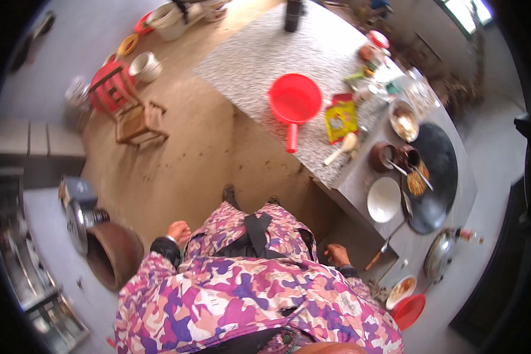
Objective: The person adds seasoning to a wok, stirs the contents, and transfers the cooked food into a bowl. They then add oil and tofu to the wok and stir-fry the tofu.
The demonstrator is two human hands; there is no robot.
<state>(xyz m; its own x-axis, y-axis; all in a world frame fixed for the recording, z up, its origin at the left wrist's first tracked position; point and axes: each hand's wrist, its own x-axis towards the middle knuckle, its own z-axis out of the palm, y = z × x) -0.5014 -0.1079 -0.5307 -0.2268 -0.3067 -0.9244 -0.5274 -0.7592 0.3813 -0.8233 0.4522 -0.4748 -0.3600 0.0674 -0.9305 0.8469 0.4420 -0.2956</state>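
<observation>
My left hand (180, 232) hangs beside my left thigh, fingers curled in with nothing visible in them. Over on the other side, my right hand (337, 255) is held low by my hip, its fingers slightly apart and loosely bent, holding nothing. Nearest to it is a long-handled spatula (389, 239) whose wooden grip juts past the stove's edge. A large brown clay jar (115, 255) stands to the left of my left hand. Ahead on the speckled counter (236, 59) sits a red plastic ladle (295, 99) with its handle toward me.
Right of me, the stove (360, 194) bears a dark wok (433, 206), a white bowl (383, 199), brown pots (383, 156) and a metal lid (439, 255). A yellow packet (341, 120) and a pale spoon (341, 148) lie on the counter. A wooden chair (138, 122) stands front left.
</observation>
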